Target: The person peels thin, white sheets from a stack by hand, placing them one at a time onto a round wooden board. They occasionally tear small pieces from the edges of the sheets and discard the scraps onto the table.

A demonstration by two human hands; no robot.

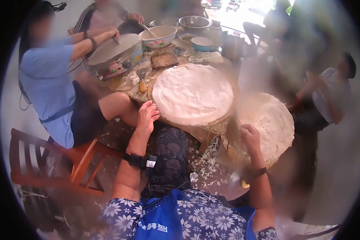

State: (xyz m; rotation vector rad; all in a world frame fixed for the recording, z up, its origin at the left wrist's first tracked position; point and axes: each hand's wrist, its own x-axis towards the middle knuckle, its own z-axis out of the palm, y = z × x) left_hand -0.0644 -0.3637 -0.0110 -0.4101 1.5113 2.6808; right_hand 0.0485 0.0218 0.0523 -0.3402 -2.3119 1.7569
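My left hand [148, 115] is beside the near left rim of a round woven tray [149, 91]. Its fingers are loosely bent and a little apart, with nothing visible in them. A wide, lumpy white sheet that looks like dough [193, 94] covers most of that tray. Closed in a fist, my right hand [250, 138] is over the left side of a second round white sheet [268, 120], lower and to the right. What its fingers hold, if anything, is hidden.
At left, a person in blue [48, 76] works at a round hot plate [114, 48]. A scraper [142, 82], flowered basin [159, 37], blue bowl [202, 45] and steel basin [194, 23] are on the table. A wooden chair [82, 160] stands left; white scraps litter the floor.
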